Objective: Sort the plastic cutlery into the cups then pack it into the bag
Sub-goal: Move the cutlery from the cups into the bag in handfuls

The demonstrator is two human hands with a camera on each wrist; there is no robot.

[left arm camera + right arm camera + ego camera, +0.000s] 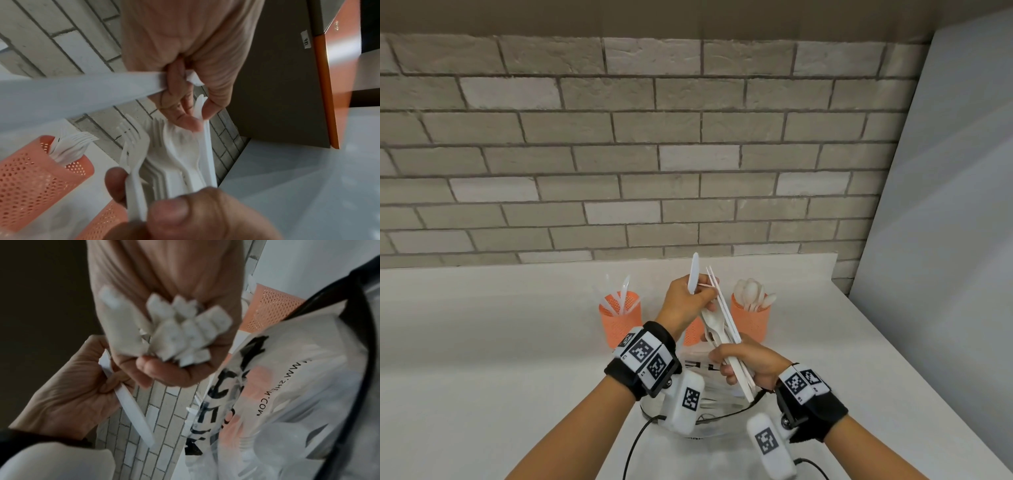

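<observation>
Gripping a bundle of white forks (717, 330), the right hand (748, 361) is clenched round their handles above the bag (705, 407). One white knife (693, 273) is pinched upright by the left hand (686, 298). Three orange cups (619, 317) are counted on the counter (482, 342); the fork count is perhaps eight, blurred.

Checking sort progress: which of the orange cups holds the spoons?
The right orange cup, filled with rounded spoon bowls. The left orange cup holds translucent knives; the middle one is mostly hidden behind the hands.
</observation>
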